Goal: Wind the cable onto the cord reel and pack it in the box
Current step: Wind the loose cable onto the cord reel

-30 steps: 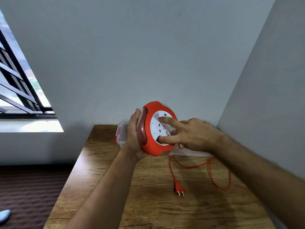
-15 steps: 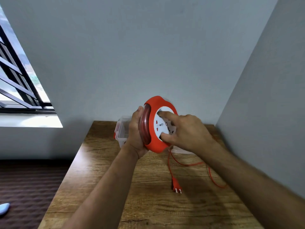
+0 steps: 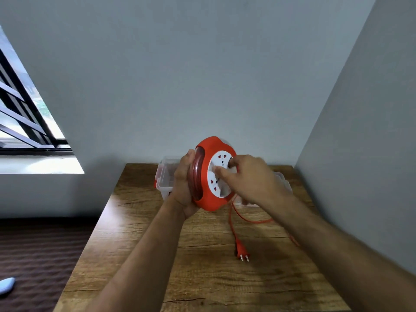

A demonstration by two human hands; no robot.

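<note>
A wooden worktop (image 3: 139, 255) fills the bottom of the view. On it lies a red plug (image 3: 242, 254) with two metal pins. An orange cable (image 3: 234, 224) runs from the plug up to the cord reel (image 3: 208, 176). The reel is red with a white round face, and it is held up in the air above the worktop. The left hand (image 3: 183, 183) grips the reel from behind, fingers curled around its edge. The right hand (image 3: 247, 176) has bent fingers (image 3: 217, 170) pressing on the white face. Just behind the reel a clear box (image 3: 165, 176) sits on the worktop, near the grey wall (image 3: 202, 75).
</note>
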